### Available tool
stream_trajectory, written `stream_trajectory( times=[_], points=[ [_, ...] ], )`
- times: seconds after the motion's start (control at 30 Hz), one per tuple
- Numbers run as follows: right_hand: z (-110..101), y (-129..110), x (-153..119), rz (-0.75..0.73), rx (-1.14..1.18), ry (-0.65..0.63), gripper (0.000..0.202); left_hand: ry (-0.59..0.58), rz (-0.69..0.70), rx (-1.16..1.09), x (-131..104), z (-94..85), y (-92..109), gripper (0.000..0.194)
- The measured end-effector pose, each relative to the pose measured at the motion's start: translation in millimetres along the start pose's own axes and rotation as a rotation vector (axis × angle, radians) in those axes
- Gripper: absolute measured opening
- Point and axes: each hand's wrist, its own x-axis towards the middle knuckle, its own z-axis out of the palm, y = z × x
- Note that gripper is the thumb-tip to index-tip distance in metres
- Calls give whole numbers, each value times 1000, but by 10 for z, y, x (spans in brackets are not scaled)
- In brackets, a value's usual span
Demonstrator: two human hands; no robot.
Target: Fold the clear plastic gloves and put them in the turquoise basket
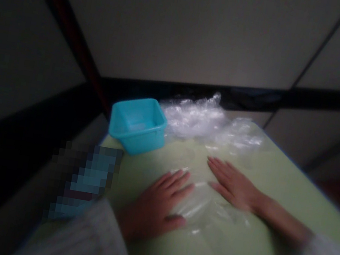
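A clear plastic bag [197,206] lies spread on the pale green tabletop. On its left side my left hand [160,204] rests flat, fingers apart and pointing away from me. My right hand [235,184] is stretched out at the bag's upper right, palm down with the thumb apart from the fingers. Neither hand grips anything. The bag's edges are hard to make out because it is see-through and the picture is dim and blurred.
Towards the back left of the table [279,176] stands a turquoise plastic basket [146,141]. Beside it, along the far edge, is a heap of crumpled clear plastic bags [197,119]. A pixelated bluish item [92,180] lies at the left edge. Grey panels [205,33] rise behind.
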Motion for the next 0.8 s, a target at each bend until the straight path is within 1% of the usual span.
stream_trajectory(
  times=[0.17, 0.27, 0.33, 0.4, 0.5, 0.57, 0.67, 0.7, 0.73, 0.8],
  points=[
    [24, 2, 0, 0, 12, 18, 62, -5, -6, 2, -53, -6, -2, 73],
    [13, 17, 5, 8, 63, 17, 62, -18, -11, -2, -70, -12, -3, 75],
    [-40, 33, 1, 33, 167, 1, 62, -29, -19, -2, -70, -20, -3, 75],
    [-132, 51, -15, 94, 328, -14, 63, -35, -29, -2, -62, -26, -6, 75],
    [-308, 52, -53, 177, 522, 31, 63, -20, -34, -4, -39, -20, -25, 76],
    [-413, 23, -72, 133, 570, 64, 64, -3, -31, -2, -22, -10, -45, 78],
    [-522, -46, -82, -45, 576, 40, 70, 12, -28, 5, -6, -2, -57, 82],
    [-546, -65, -84, -86, 574, 25, 67, 18, -26, 9, -3, -3, -52, 83],
    [-566, -78, -87, -95, 573, 12, 58, 24, -21, 12, -2, -7, -42, 84],
    [-595, -82, -100, -31, 593, -26, 38, 33, -2, 12, -3, -20, -11, 82]
  ],
)
